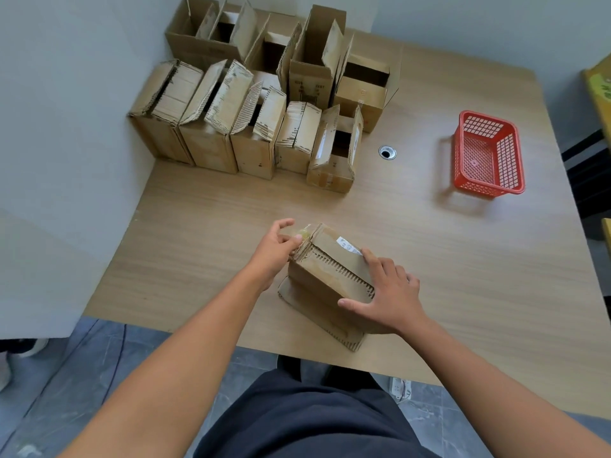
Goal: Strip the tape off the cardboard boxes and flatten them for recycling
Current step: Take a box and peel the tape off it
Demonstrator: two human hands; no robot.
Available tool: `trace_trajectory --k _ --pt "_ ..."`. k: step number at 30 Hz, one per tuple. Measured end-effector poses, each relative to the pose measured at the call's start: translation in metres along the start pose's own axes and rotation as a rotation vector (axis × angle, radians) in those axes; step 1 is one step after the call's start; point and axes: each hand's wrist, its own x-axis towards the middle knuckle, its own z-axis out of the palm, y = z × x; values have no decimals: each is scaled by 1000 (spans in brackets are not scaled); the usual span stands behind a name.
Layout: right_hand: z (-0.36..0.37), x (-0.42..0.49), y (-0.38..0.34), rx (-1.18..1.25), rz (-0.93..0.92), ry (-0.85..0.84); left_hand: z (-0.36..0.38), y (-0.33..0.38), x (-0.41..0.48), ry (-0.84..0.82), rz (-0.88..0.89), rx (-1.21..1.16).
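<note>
Bench (429, 259): pale wood-grain laminate top, set into a room corner; its left and far edges meet the walls.
Walls (66, 110): plain, light grey.
Floor (82, 375): grey marbled tiles, visible below the near bench edge.
Cable port (387, 152): round, metal-rimmed hole in the bench top, between the stored boxes and the basket.
Basket (507, 157): red plastic lattice, rectangular, upright, on the right part of the bench, well apart from all cardboard.
Stored boxes (258, 104): two rows in the far left corner. The front row holds five small boxes side by side with torn, raised top flaps. The rear row holds larger boxes with flaps standing open.
Work box (327, 276): small cardboard box close to the near bench edge, directly in front of the person. It rests on a flat cardboard piece (317, 315); whether that piece is its own flap cannot be determined. A serrated torn edge runs along the top, and a white label (348, 247) sits on top.
Tape (303, 232): crumpled clear strip at the far left top corner of the work box, lifted off the cardboard.
Left hand (274, 251): fingers and thumb pinch the tape at that corner.
Right hand (386, 292): fingers straight and spread, laid flat on the top of the work box at its near right end; thumb against the near side face.
Power strip (400, 388): white, on the floor under the bench.
Yellow object (596, 84): at the right margin of the view; identity cannot be determined.
</note>
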Motion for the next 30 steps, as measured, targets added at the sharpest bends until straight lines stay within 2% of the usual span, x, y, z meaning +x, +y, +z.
trace_trajectory --k 5,10,14,17,19,23,26,30 --pt "-1 1 0 -1 12 -11 5 -4 1 100 109 202" --pt "-2 0 -1 -5 12 -10 11 4 1 82 155 390" --pt "-3 -1 0 -8 1 -6 3 10 3 43 54 316" --pt "-2 -1 0 -15 -9 -5 -1 10 9 -76 -37 159" --pt "-2 -1 0 -15 -12 -5 2 8 10 -72 -69 76" --pt "-2 0 3 -13 -15 1 4 8 12 3 15 181" --pt "0 0 3 -11 -17 10 5 10 11 -23 -23 188" --pt "0 1 5 6 -9 11 11 10 8 -26 30 235"
